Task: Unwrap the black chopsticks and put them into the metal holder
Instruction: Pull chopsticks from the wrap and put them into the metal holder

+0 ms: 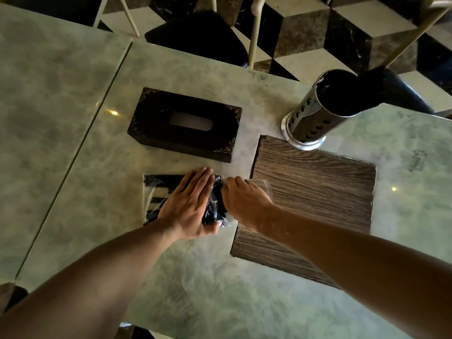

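Observation:
A bundle of black chopsticks in a clear plastic wrapper lies on the marble table, left of centre. My left hand lies over the bundle with the thumb hooked under its near side, gripping it. My right hand is closed on the wrapper's right end, where the plastic bunches up; its fingertips are hidden. The metal holder, a shiny perforated cylinder, stands upright at the back right with several black chopsticks leaning out of it.
A dark tissue box sits just behind my hands. A wood-grain board lies to the right, under my right forearm, touching the holder's base. Table edges and chair legs over a checkered floor lie beyond.

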Demonstrator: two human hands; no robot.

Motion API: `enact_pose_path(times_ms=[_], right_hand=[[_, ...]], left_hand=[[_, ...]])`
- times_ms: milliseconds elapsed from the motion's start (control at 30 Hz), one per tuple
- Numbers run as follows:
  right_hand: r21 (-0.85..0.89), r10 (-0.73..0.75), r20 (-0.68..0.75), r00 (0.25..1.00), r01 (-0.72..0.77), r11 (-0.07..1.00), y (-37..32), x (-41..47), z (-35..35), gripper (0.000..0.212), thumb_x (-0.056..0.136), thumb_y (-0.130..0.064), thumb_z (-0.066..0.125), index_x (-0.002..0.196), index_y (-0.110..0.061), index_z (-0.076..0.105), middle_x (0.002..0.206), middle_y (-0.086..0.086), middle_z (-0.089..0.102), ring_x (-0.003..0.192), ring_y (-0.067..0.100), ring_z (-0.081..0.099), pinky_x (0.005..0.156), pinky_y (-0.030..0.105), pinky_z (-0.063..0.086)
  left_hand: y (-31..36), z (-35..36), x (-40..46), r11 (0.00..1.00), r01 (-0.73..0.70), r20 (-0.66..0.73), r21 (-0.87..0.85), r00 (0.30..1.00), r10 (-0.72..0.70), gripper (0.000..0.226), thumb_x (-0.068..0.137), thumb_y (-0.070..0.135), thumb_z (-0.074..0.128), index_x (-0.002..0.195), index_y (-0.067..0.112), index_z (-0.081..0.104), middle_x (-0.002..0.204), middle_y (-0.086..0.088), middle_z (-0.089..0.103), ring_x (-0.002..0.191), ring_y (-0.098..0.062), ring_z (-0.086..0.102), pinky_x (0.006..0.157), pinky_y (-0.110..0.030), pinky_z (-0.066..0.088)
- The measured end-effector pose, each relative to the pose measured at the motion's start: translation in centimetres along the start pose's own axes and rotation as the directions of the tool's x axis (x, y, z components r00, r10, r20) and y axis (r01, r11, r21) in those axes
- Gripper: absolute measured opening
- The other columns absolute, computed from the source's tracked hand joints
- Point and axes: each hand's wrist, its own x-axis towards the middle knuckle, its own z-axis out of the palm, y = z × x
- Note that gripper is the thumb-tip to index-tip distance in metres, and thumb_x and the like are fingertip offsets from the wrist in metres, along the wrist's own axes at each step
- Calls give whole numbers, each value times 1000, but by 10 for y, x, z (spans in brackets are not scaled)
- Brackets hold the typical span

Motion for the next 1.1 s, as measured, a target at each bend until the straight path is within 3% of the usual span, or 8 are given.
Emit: enact_pose_path(times_ms=[167, 300, 467, 633, 733, 833, 933, 1100], right_hand=[[-5, 72, 87, 994, -71, 997, -11, 11, -8, 41, 84, -5, 66, 120, 4, 50, 103, 18, 57, 89, 29, 58, 75, 38, 51], [22, 104, 89, 991, -106, 994, -12, 17, -4, 28, 91, -1, 54, 118, 5, 53, 104, 19, 59, 90, 30, 60, 76, 39, 52], [118, 114, 55, 992, -119, 986, -10, 18, 1, 37, 93, -5, 49, 129, 3, 44, 116, 20, 49, 101, 30, 51, 83, 39, 51], [129, 118, 51, 992, -123, 984, -10, 14, 0, 33, 97, -5, 40, 129, 3, 41, 112, 18, 53, 91, 30, 64, 65, 36, 51], [112, 70, 35, 997, -73, 991, -2, 16, 0, 36, 98, -6, 41, 133, 2, 38, 111, 13, 62, 89, 29, 67, 56, 37, 46], [105, 35, 54, 998, -41, 994, 5, 13, 6, 46, 97, -7, 44, 140, 3, 29, 107, 11, 64, 84, 30, 68, 54, 38, 44], [18, 23, 33, 999, -24, 1000, 18, 4, 13, 54, 98, -10, 44, 144, 2, 19, 90, 8, 67, 68, 26, 64, 53, 39, 47], [38, 41, 26, 999, -42, 998, 44, -13, 15, 31, 97, -10, 44, 127, -3, 41, 98, 10, 67, 80, 26, 65, 64, 36, 53]], left_hand=[[0, 1, 0, 1000, 6, 0, -7, 1000, -6, 110, 84, 75, 39, 153, -10, 28, 164, -29, 22, 155, -38, 19, 124, -54, 25], [0, 1, 1, 1000, 10, -23, -27, 1000, -11, 109, 82, 72, 44, 152, -9, 30, 163, -28, 27, 154, -38, 21, 124, -53, 25], [-1, 0, 0, 1000, 3, -50, -24, 999, -4, 107, 82, 72, 47, 149, -11, 36, 160, -29, 31, 152, -40, 26, 124, -52, 25], [0, 0, 0, 999, 2, -55, -35, 998, -4, 105, 82, 70, 45, 149, -10, 36, 160, -29, 33, 151, -40, 28, 123, -53, 28], [0, 0, 0, 1000, 3, -27, -31, 1000, -4, 104, 87, 72, 33, 152, -9, 32, 162, -28, 28, 154, -39, 24, 123, -53, 27], [-2, 2, 1, 1000, -1, -16, -17, 1000, 0, 106, 88, 74, 26, 153, -9, 29, 164, -28, 25, 155, -38, 20, 125, -52, 22], [-2, 4, 2, 1000, -3, -17, -14, 1000, 3, 106, 89, 74, 29, 154, -10, 27, 164, -29, 23, 155, -38, 18, 126, -51, 19], [-4, 5, 1, 1000, 2, -18, -12, 1000, -3, 107, 90, 74, 30, 154, -11, 23, 165, -29, 18, 156, -38, 13, 128, -49, 13]])
